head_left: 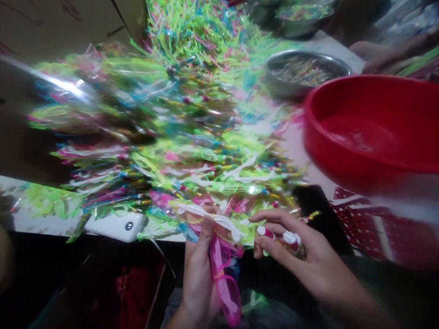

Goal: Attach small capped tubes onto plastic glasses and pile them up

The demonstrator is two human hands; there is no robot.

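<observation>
My left hand [198, 274] is closed around a pair of pink plastic toy glasses [225, 280] at the table's near edge, thumb up against a clear wrapper. My right hand [302, 256] pinches a small red-and-white candy-like piece [291, 239] close to the glasses. Right in front of both hands lies a big heap of packed toy glasses [163, 133] in neon green, pink and blue, filling the middle of the table. The picture is smeared by motion.
A red plastic basin [379, 127] stands at the right. Behind it sit a steel bowl [305, 74] with small coloured pieces and more bowls. A white phone-like device [118, 226] lies at the near edge. A cardboard box [47, 24] is at the back left. Another person's arm [392, 53] is at the far right.
</observation>
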